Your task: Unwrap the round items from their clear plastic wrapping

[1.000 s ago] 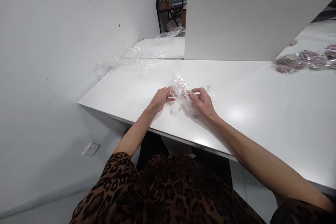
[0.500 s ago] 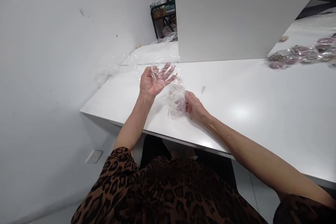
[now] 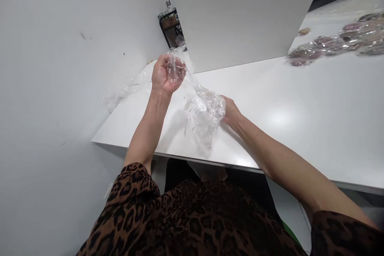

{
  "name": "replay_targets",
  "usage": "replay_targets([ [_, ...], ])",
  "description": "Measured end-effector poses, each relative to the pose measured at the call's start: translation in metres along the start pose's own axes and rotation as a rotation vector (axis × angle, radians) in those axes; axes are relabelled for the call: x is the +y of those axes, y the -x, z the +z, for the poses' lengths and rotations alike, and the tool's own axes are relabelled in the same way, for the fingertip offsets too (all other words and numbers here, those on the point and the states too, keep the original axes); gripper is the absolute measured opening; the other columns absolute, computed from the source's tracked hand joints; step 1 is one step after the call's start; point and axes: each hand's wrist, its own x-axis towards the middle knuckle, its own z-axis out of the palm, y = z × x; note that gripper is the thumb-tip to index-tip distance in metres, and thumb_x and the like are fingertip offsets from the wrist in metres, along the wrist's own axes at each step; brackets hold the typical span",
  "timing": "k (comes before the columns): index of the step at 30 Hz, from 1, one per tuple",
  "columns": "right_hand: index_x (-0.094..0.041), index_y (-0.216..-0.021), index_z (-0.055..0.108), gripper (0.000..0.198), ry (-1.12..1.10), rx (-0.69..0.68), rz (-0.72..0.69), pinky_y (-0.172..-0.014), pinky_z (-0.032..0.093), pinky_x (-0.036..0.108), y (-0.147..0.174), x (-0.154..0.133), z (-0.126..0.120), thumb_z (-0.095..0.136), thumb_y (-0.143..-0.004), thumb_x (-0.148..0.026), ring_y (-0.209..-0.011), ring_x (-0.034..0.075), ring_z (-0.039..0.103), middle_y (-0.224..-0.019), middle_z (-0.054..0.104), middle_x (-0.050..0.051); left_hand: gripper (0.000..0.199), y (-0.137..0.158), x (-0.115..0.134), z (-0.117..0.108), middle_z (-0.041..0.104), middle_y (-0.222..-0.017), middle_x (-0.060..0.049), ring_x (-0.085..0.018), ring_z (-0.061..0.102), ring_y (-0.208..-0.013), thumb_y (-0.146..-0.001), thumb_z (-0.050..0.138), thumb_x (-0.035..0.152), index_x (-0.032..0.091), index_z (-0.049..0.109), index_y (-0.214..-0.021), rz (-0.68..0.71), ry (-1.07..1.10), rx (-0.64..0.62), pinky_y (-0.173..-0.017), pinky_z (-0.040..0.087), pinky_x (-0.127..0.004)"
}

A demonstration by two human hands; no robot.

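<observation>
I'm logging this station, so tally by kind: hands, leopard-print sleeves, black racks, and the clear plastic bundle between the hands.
Left hand plus right hand: 2 hands
Left sleeve plus right sleeve: 2 sleeves
Black rack: 1
Clear plastic bundle: 1
Total: 6

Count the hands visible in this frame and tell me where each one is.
2. The left hand is above the white table, at the far end of the clear plastic; the right hand is at its right side, fingertips hidden behind it.
</observation>
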Motion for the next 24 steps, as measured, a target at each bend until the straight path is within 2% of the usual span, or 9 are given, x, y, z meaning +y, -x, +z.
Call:
replay_targets([
  [2, -0.022, -0.08, 0.061, 0.033, -0.088, 0.076, 0.133, -0.061, 0.055, 0.033, -0.002, -0.01, -0.006, 0.074, -0.084, -0.052, -0.063, 0.017, 0.059, -0.072, 0.064, 0.004, 0.039, -0.005, 0.001, 0.008, 0.042, -0.054, 0.005, -0.002, 0.042, -0.041, -0.102, 0.047, 0.019, 0.019, 0.036, -0.064, -0.077, 0.038, -0.016, -0.047, 0.039, -0.013],
  [4, -0.021, -0.082, 0.063, 0.036, -0.146, 0.073, 0.19, -0.063, 0.057, 0.034, -0.002, -0.019, -0.01, 0.07, -0.089, -0.055, -0.07, 0.019, 0.063, -0.08, 0.069, 0.008, 0.041, -0.007, -0.001, 0.015, 0.039, -0.053, 0.006, -0.002, 0.035, -0.037, -0.104, 0.046, 0.022, 0.02, 0.035, -0.065, -0.145, -0.003, -0.019, -0.041, 0.03, -0.015],
  [8, -0.021, -0.089, 0.064, 0.042, -0.073, 0.002, 0.131, -0.066, 0.06, 0.038, 0.0, -0.03, -0.016, 0.071, -0.088, -0.063, -0.078, 0.022, 0.065, -0.091, 0.07, 0.011, 0.038, -0.005, -0.006, 0.024, 0.045, -0.055, 0.003, -0.004, 0.035, -0.038, -0.105, 0.048, 0.026, 0.02, 0.042, -0.068, -0.154, -0.097, 0.002, -0.037, 0.023, -0.018],
  [12, -0.02, -0.088, 0.066, 0.03, 0.047, 0.017, 0.099, -0.067, 0.056, 0.033, 0.003, -0.033, -0.014, 0.08, -0.083, -0.046, -0.079, 0.018, 0.062, -0.1, 0.069, 0.01, 0.037, -0.002, -0.002, 0.03, 0.044, -0.058, 0.004, -0.004, 0.031, -0.039, -0.105, 0.045, 0.024, 0.02, 0.041, -0.068, -0.129, -0.046, -0.064, -0.04, 0.022, -0.02],
  [16, -0.019, -0.083, 0.066, 0.019, 0.098, 0.066, 0.056, -0.068, 0.05, 0.029, 0.006, -0.034, -0.012, 0.081, -0.077, -0.029, -0.08, 0.015, 0.059, -0.093, 0.066, 0.005, 0.04, 0.002, 0.014, 0.039, 0.043, -0.06, 0.005, -0.003, 0.029, -0.04, -0.107, 0.042, 0.025, 0.02, 0.038, -0.068, -0.048, -0.001, -0.107, -0.043, 0.019, -0.022],
  [21, -0.019, -0.081, 0.065, 0.015, 0.164, 0.173, -0.057, -0.071, 0.046, 0.03, 0.005, -0.039, -0.016, 0.077, -0.075, -0.024, -0.079, 0.014, 0.056, -0.087, 0.064, 0.002, 0.044, 0.011, 0.035, 0.053, 0.041, -0.058, 0.007, -0.004, 0.021, -0.043, -0.113, 0.032, 0.031, 0.021, 0.033, -0.069, 0.103, 0.065, -0.258, -0.043, 0.017, -0.024],
  [24, -0.019, -0.08, 0.064, 0.013, 0.179, 0.195, -0.102, -0.071, 0.046, 0.03, 0.005, -0.044, -0.019, 0.076, -0.075, -0.024, -0.078, 0.013, 0.055, -0.084, 0.063, 0.001, 0.043, 0.017, 0.045, 0.061, 0.042, -0.054, 0.009, -0.003, 0.019, -0.04, -0.114, 0.025, 0.03, 0.022, 0.029, -0.071, 0.148, 0.09, -0.337, -0.04, 0.017, -0.024],
])
